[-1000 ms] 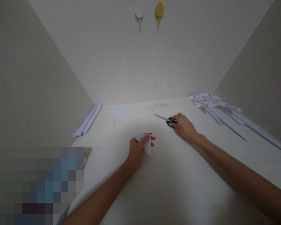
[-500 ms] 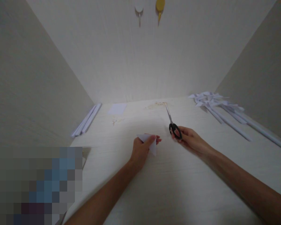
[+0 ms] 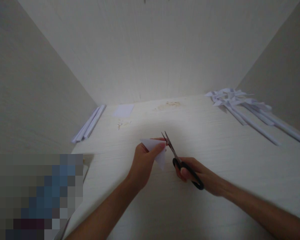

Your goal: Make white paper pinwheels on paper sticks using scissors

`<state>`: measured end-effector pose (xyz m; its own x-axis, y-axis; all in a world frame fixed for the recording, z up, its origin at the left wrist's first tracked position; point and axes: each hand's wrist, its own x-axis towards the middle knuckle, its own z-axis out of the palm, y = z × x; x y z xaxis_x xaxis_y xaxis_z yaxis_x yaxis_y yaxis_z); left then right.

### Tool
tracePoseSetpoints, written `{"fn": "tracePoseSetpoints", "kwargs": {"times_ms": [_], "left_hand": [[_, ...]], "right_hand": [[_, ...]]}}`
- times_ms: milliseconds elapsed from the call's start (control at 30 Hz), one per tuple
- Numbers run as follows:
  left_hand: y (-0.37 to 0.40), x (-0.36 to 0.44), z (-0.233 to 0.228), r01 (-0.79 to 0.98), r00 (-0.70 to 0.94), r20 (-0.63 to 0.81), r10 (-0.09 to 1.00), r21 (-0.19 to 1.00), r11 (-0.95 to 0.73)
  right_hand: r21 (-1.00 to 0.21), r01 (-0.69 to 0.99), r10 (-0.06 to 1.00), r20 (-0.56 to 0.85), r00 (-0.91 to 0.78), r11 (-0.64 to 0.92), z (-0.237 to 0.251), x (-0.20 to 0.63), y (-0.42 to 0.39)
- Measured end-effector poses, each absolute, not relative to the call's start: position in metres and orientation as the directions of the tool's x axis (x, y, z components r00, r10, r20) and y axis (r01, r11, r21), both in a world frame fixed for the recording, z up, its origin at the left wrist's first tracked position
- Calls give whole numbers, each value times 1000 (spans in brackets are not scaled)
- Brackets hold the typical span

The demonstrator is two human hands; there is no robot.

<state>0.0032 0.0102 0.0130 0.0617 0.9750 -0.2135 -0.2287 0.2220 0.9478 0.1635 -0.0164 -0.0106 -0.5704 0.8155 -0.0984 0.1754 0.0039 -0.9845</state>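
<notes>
A folded triangle of white paper (image 3: 151, 145) is pinched in my left hand (image 3: 145, 164), the thumb lying across it near its right corner. My right hand (image 3: 192, 173) grips black-handled scissors (image 3: 175, 154), fingers in the loops. The scissor blades are slightly parted and point up and to the left. Their tips are close to the paper's right corner and my left fingertips; whether the blades touch the paper I cannot tell.
Rolled white paper tubes (image 3: 89, 125) lie at the left wall. Beside them is a flat white paper square (image 3: 123, 110). Paper pinwheel-like shapes with long tube sticks (image 3: 255, 123) lie at the right. A blurred-out area covers the lower left.
The scissors have swung left and come down toward the paper, and their blades have parted. My right hand has turned around the handles. My left hand still holds the paper, slightly further left.
</notes>
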Motion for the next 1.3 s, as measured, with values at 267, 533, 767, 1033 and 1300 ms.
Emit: {"fn": "tracePoseSetpoints", "kwargs": {"times_ms": [267,533,767,1033,1300], "left_hand": [[6,7,15,-268,76,-208,975,938,221],[4,8,18,-291,60,-211,976,932,219],[4,9,19,-304,64,-207,976,928,217],[3,10,19,-308,51,-208,977,927,214],[3,10,17,-310,47,-199,979,929,203]], "right_hand": [[-980,197,816,-122,-565,-10,-9,162,-18],[-981,194,807,-119,-579,-5,-11,163,-18],[-981,196,810,-127,-572,-15,-9,163,-19],[-981,191,812,-128,-570,-20,-10,163,-19],[-979,200,823,-131,-552,-21,-10,161,-20]]}}
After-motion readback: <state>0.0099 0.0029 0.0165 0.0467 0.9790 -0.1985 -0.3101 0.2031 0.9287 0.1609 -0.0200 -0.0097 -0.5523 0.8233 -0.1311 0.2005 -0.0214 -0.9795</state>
